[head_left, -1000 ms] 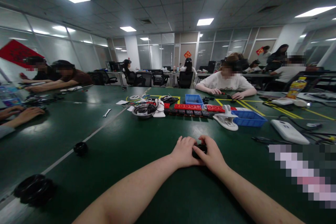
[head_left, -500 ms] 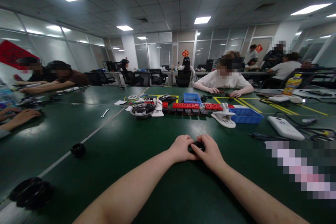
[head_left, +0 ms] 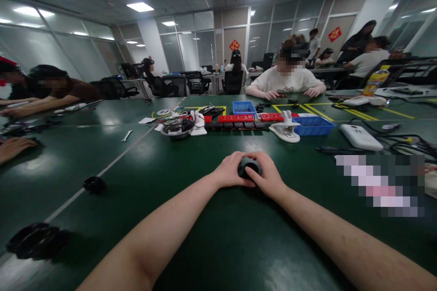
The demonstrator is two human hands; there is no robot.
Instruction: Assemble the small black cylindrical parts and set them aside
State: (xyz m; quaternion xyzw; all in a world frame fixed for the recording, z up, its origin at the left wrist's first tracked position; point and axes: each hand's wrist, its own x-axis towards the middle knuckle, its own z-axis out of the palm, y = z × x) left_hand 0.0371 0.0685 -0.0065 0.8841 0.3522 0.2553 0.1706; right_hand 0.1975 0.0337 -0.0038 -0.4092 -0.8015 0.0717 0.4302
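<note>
The left hand and the right hand hold a black ring between them, over the near middle of the green table. The left hand's fingers curl round its left side, its thumb along the near edge. The right hand's fingers bend over the far and right side, and its thumb presses across the front, by the dark opening. No lettering can be made out on the ring.

Two black rolls, one nearer and one farther, sit to the left along a pale seam, both unmarked as far as can be seen. Past the hands lies a red strip with a row of small square markings too tiny to read, a white clip near its right end and a blue bin just beside the clip. A white box to the right bears a dark mark, unreadable. The bottle behind has a yellow label, its words blurred. On the far door hangs a red diamond with gold characters, too small to read surely.
</note>
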